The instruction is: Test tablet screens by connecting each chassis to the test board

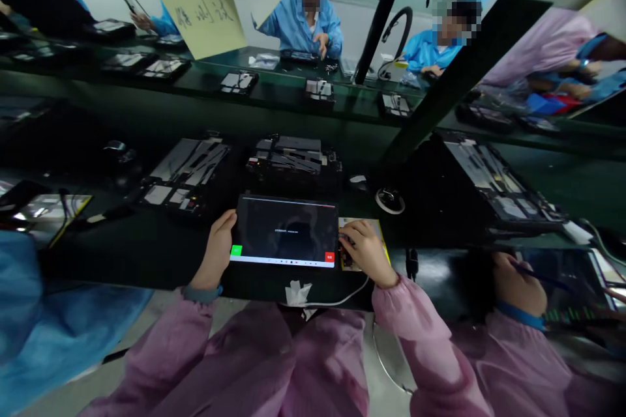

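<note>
A tablet (286, 231) with a dark lit screen lies on the green bench right in front of me; a green button shows at its lower left corner and a red one at its lower right. My left hand (218, 254) grips the tablet's left edge, fingers curled round it. My right hand (364, 249) is curled at the tablet's right edge, over a yellow-edged board (379, 234) beside it. A white cable (337, 300) runs from near my right hand along the bench's front edge.
Opened tablet chassis (188, 172) (293, 159) lie on the belt behind the tablet, another (499, 182) at right. A tape roll (390, 201) sits right of centre. A co-worker's hand (518, 283) holds a pen at right. People in blue coats work across the line.
</note>
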The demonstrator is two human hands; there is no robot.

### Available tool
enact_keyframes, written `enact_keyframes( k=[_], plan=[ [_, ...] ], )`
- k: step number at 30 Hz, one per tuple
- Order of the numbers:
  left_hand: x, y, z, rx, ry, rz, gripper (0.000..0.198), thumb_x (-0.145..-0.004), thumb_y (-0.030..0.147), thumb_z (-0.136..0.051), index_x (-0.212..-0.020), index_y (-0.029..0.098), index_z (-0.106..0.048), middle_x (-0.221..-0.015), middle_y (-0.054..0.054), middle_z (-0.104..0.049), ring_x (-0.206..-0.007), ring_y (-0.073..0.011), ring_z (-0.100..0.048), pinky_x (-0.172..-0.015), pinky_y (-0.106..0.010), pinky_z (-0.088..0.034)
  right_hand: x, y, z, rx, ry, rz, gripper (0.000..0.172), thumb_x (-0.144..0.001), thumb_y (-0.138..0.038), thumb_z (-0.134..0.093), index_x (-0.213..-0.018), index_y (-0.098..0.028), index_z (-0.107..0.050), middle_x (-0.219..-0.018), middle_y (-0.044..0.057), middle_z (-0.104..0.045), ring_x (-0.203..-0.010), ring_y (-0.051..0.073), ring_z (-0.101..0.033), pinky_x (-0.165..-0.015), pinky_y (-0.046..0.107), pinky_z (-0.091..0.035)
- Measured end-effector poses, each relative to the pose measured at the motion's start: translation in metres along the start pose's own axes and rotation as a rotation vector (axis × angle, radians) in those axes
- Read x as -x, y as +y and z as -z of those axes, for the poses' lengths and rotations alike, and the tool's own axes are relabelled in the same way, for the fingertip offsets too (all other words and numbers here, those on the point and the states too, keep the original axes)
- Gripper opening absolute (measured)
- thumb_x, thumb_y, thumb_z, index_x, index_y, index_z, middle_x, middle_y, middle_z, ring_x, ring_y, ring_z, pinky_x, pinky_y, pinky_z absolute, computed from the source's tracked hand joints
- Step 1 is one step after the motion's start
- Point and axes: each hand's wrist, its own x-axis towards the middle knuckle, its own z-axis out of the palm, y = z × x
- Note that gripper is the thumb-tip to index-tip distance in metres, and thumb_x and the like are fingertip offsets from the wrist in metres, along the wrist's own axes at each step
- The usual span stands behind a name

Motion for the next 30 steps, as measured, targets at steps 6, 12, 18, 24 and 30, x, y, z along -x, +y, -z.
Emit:
enact_keyframes(
  k=[6,12,18,24,30],
  plan=[
    [0.004,0.009,0.002,0.13,-0.159,0.064,0.041,-0.07,0.046,-0.068,-0.098,0.015,-0.068,-0.098,-0.007,-0.072,-0.098,-0.0247,-0.065,-0.09,-0.038,-0.05,-0.002,-0.005,0.001,0.013,0.008,-0.027,0.014,-0.089,-0.015,-0.056,-0.092,-0.02,-0.069,-0.09,0.007,-0.065,-0.09,0.024,-0.055,-0.08,0.039,-0.049],
    [0.004,0.017,0.016,0.119,-0.386,0.06,0.05,-0.064,0.033,-0.076,-0.11,0.017,-0.067,-0.117,-0.008,-0.068,-0.117,-0.0281,-0.058,-0.101,-0.037,-0.044,-0.006,-0.008,0.003,0.087,-0.038,-0.02,0.011,-0.086,-0.012,-0.06,-0.085,-0.02,-0.067,-0.089,0.007,-0.065,-0.087,0.024,-0.053,-0.08,0.038,-0.047],
    [-0.002,0.025,0.041,-0.026,-0.785,0.001,0.082,-0.071,0.02,-0.07,-0.146,0.028,-0.036,-0.152,-0.003,-0.039,-0.14,-0.0277,-0.034,-0.113,-0.036,-0.032,-0.012,-0.003,0.007,-0.003,-0.083,-0.043,0.01,-0.082,-0.011,-0.061,-0.08,-0.02,-0.065,-0.086,0.005,-0.066,-0.086,0.022,-0.053,-0.077,0.035,-0.047],
    [-0.003,0.037,0.051,-0.095,-0.965,-0.022,0.098,-0.072,0.022,-0.074,-0.151,0.033,-0.017,-0.158,-0.003,-0.023,-0.142,-0.0295,-0.027,-0.115,-0.04,-0.026,-0.016,0.003,0.009,-0.068,-0.1,-0.047,0.009,-0.083,-0.014,-0.058,-0.081,-0.021,-0.064,-0.085,0.004,-0.065,-0.084,0.02,-0.055,-0.076,0.033,-0.046],
    [-0.005,0.027,0.036,0.194,-0.754,0.1,0.068,-0.071,0.036,-0.073,-0.135,0.021,-0.052,-0.133,-0.01,-0.06,-0.127,-0.0315,-0.05,-0.106,-0.042,-0.04,-0.017,0.0,0.01,-0.082,-0.109,-0.036,0.008,-0.082,-0.015,-0.057,-0.081,-0.021,-0.062,-0.085,0.004,-0.063,-0.084,0.02,-0.054,-0.076,0.033,-0.045]
  ],
)
